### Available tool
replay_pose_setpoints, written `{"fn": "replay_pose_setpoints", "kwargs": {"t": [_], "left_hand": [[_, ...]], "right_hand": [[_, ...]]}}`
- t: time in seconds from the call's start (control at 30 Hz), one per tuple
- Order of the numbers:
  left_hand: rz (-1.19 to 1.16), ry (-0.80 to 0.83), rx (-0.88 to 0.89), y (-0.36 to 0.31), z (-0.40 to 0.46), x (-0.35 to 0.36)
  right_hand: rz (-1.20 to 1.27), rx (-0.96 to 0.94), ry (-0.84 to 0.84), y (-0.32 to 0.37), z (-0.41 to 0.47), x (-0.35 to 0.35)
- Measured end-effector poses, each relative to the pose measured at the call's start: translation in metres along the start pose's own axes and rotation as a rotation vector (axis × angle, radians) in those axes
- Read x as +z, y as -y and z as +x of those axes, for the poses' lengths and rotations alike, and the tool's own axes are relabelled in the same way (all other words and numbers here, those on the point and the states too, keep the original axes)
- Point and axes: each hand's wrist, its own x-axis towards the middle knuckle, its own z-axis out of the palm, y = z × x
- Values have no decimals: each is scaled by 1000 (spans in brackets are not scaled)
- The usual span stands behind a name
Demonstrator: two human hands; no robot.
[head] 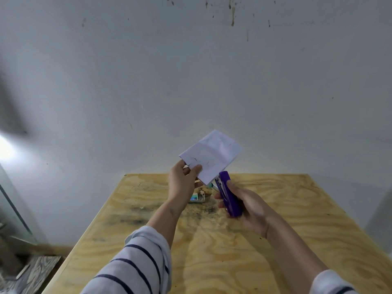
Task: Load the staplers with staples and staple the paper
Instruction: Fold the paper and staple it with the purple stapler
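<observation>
Both hands up over the plywood table [275,209], stapling step underway. Left hand [182,183] pinches the folded white paper [212,155] at its lower-left corner, thumb on the near face, paper held in the air above the table's far edge. Right hand [248,209] is wrapped around the purple stapler [229,196], just right of and below the paper; its mouth sits at the paper's bottom corner, touching or nearly so, can't tell whether the corner is actually in the slot.

Progress guess: this stapler looks closed and in use, so probably loaded. No staple visible in the paper. Small clutter on the table under the paper, including a small box [196,197], possibly staples, mostly hidden. Other staplers not clearly seen, so loading them likely remains.
</observation>
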Motion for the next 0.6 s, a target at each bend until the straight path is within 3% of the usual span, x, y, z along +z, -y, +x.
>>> {"fn": "replay_pose_setpoints", "kwargs": {"t": [0.17,0.33,0.6], "left_hand": [[22,48,-16,-3,-1,2],[-34,158,-151,-1,-1,-1],[-17,123,-194,6,2,-6]], "right_hand": [[29,12,-14,-1,0,-1],[29,0,-38,-1,1,-2],[-49,9,-13,-4,3,2]]}}
